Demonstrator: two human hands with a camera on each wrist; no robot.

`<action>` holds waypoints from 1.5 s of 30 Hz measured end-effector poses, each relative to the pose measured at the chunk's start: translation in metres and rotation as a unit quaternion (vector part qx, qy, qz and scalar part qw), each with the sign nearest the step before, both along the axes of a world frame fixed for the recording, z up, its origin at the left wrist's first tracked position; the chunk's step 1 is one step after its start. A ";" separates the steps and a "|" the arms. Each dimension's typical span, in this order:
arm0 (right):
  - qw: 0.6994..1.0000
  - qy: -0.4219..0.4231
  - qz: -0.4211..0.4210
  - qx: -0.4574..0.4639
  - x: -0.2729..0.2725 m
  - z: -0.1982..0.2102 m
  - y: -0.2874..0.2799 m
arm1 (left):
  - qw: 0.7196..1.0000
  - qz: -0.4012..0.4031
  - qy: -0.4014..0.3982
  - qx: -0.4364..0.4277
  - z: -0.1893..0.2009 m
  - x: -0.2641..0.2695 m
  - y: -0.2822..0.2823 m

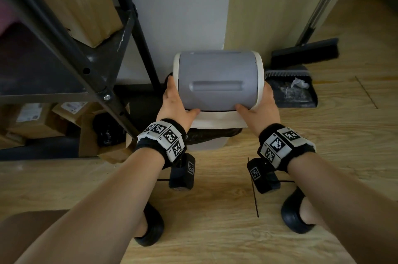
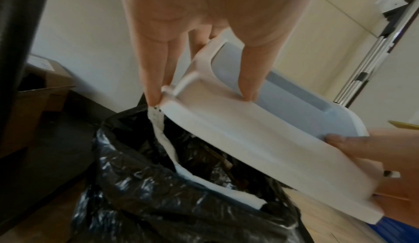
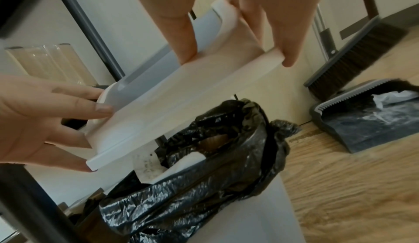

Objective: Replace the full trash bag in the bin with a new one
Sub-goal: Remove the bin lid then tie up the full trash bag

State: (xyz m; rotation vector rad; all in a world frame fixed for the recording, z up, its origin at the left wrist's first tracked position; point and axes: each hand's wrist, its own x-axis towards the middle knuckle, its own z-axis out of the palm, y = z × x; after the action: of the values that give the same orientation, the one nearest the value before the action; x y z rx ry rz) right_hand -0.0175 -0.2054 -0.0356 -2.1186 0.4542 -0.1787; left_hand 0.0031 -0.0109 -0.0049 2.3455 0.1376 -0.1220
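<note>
Both hands grip the bin's white-and-grey lid (image 1: 218, 79), left hand (image 1: 175, 102) on one side, right hand (image 1: 259, 104) on the other, holding it clear above the bin (image 3: 260, 202), whose full black trash bag (image 2: 158, 184) drapes over the rim, dustpan (image 1: 295, 91) beside it.

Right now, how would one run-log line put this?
step: lid removal | left hand and right hand: grip white-and-grey plastic bin lid, lifted | black plastic trash bag: in bin
</note>
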 end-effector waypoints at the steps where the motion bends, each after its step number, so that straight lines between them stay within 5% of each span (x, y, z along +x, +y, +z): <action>1: 1.000 -0.003 -0.004 -0.001 -0.004 0.003 -0.006 | 1.000 -0.008 -0.006 0.002 0.002 -0.002 -0.005; 19: 0.987 0.041 -0.155 -0.005 -0.102 0.018 -0.150 | 0.985 -0.172 0.030 0.003 -0.006 -0.052 -0.158; 38: 0.923 0.297 -0.224 0.093 -0.086 -0.119 -0.203 | 0.939 -0.156 0.306 0.028 -0.146 -0.031 -0.218; 45: 0.915 0.311 -0.244 0.080 -0.075 -0.165 -0.208 | 0.923 -0.162 0.343 0.062 -0.186 -0.018 -0.223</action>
State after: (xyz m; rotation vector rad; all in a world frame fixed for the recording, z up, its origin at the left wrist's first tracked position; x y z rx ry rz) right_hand -0.0922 -0.4131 -0.2009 -1.8296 1.3303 0.2579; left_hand -0.0147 -0.2342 -0.1904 2.3318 0.0954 -1.1270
